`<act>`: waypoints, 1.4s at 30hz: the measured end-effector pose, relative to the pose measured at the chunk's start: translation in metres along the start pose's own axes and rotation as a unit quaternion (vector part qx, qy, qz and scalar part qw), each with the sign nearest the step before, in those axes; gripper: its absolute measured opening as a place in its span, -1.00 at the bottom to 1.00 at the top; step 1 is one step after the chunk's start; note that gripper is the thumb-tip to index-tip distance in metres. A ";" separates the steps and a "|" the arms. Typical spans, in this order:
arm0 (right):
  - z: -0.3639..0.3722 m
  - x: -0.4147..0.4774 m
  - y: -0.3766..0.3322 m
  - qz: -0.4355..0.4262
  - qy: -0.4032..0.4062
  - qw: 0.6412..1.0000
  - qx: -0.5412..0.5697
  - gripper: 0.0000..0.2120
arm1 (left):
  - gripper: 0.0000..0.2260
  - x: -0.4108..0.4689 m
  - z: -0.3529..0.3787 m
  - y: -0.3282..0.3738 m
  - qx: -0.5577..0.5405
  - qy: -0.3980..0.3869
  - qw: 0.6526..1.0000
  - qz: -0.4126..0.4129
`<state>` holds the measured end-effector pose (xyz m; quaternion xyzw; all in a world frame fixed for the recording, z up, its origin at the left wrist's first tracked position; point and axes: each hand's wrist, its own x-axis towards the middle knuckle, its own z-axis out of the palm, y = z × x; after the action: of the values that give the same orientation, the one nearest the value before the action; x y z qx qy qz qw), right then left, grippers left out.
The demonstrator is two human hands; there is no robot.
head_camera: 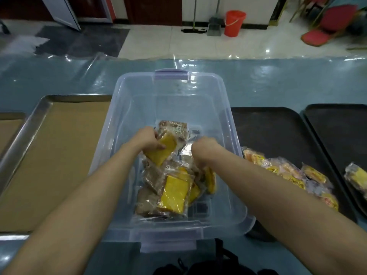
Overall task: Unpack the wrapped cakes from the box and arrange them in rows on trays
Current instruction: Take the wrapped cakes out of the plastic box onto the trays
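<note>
Clear box with a pile of wrapped cakes inside, trays on both sides.
Box (170,90): clear plastic, lilac latches, lid off, upright. Pile of cakes (174,193) in the box's near half: yellow and brown slices in clear wrappers, jumbled and overlapping. One yellow cake (161,150) is tilted above the pile, gripped by the left hand (149,138). Left of the box is a steel tray (31,124) lined with brown paper, with a second steel tray (12,114) further left. Right of the box is a black tray (274,132) with a row of cakes (286,171), yellow and wrapped, along its near side. Further right is a second black tray (337,126) holding an edge cake (357,175).
</note>
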<state>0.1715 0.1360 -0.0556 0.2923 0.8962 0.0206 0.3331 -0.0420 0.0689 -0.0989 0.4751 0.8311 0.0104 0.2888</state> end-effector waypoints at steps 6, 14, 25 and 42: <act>-0.004 -0.007 0.001 0.014 -0.016 0.999 0.041 -0.71 | -0.70 -0.029 -0.038 0.009 -0.055 -0.130 0.989 0.048; -0.036 -0.019 0.031 0.079 0.268 0.922 0.267 -0.86 | -0.64 -0.036 0.031 0.029 0.079 -0.229 0.965 0.097; -0.022 -0.034 0.053 -0.016 0.430 0.829 0.357 -0.75 | -0.51 -0.032 0.055 0.049 0.073 -0.268 0.952 0.126; -0.025 -0.084 0.127 0.065 0.581 0.495 0.643 -0.87 | -0.25 -0.100 -0.082 0.063 -0.332 0.193 0.923 0.032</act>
<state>0.2727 0.1999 0.0424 0.4049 0.6316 -0.3745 -0.5449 0.0052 0.0451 0.0342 0.3675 0.8040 0.3864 0.2632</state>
